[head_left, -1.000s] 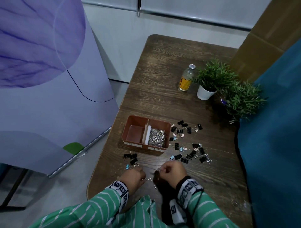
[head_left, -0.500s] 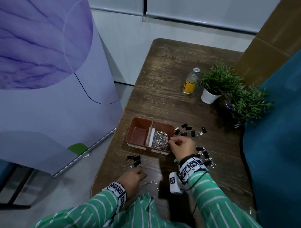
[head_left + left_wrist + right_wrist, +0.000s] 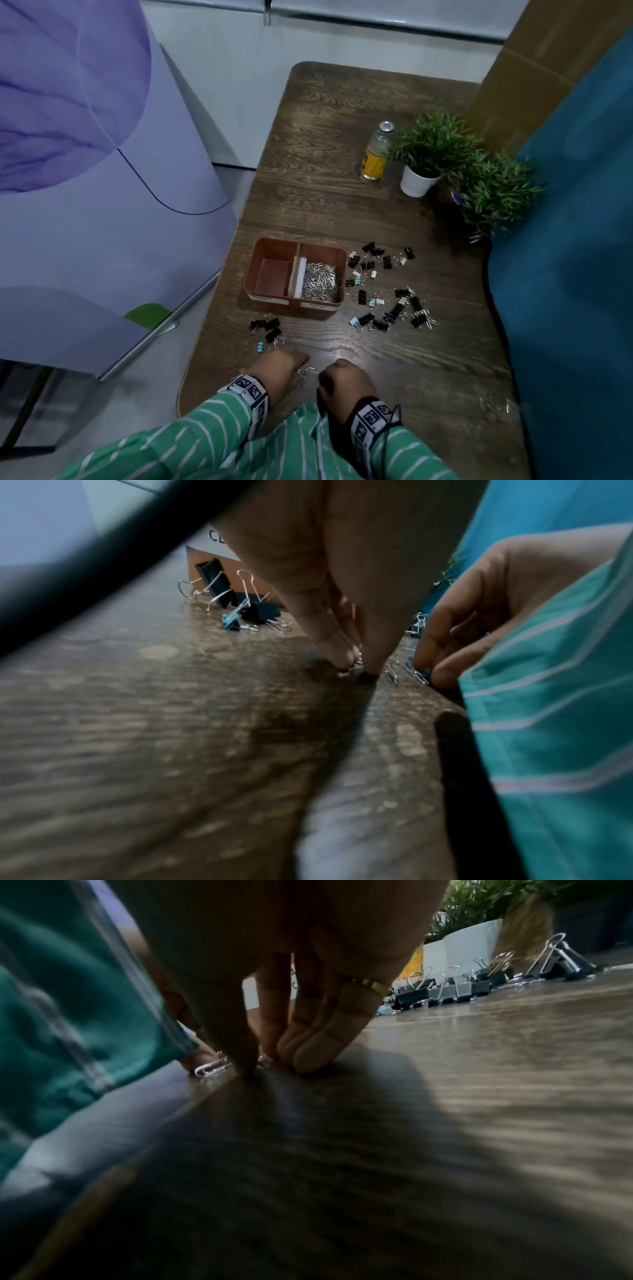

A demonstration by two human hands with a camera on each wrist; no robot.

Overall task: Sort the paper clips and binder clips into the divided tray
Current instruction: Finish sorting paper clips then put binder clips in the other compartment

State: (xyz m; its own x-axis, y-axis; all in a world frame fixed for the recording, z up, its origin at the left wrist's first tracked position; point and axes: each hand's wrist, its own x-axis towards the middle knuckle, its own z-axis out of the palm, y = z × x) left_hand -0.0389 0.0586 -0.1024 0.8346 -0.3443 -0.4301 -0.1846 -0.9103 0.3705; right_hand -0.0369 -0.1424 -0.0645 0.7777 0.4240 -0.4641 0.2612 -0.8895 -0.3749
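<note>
The brown divided tray (image 3: 252, 270) stands mid-table; its right compartment holds a heap of silver paper clips (image 3: 319, 282), and its left compartment (image 3: 274, 278) shows only bare floor. Black and light-blue binder clips (image 3: 387, 303) lie scattered right of the tray, with a small group (image 3: 268, 328) in front of its left corner. At the near edge, my left hand (image 3: 356, 666) pinches a paper clip against the wood. My right hand (image 3: 267, 1064) has thumb and fingers closed round another clip. Loose paper clips (image 3: 307, 371) lie between the hands.
A glass bottle (image 3: 376, 154) and two potted plants (image 3: 432, 150) (image 3: 495, 192) stand at the back right. Blue fabric (image 3: 565, 291) borders the table's right side. A purple panel (image 3: 85, 171) stands off the left edge.
My right hand reached over the tray's right compartment, then came back to the near edge beside the left hand. The left hand stayed by the loose clips.
</note>
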